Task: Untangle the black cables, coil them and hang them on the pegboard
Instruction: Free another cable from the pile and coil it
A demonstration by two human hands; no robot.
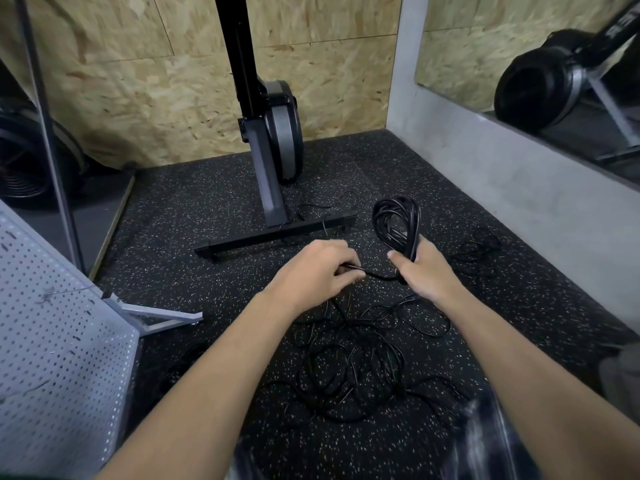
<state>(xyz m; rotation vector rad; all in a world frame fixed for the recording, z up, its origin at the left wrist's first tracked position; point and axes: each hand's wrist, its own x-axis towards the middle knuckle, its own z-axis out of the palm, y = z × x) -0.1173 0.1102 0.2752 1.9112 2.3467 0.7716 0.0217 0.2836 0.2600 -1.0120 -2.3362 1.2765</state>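
We hold a cable coil (394,220) in our right hand (424,271); left hand (313,268) pinches its strand; tangled cables (353,368) below the coil; pegboard (52,323) far left of it.

We hold a coil of black cable (396,220) upright in our right hand (427,271); more black cables (353,368) lie tangled on the floor (207,209) below, the grey pegboard (59,341) at left

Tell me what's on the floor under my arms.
A loose tangle of black cables lies on the speckled floor. The forearms cover parts of it, so its full spread cannot be seen.
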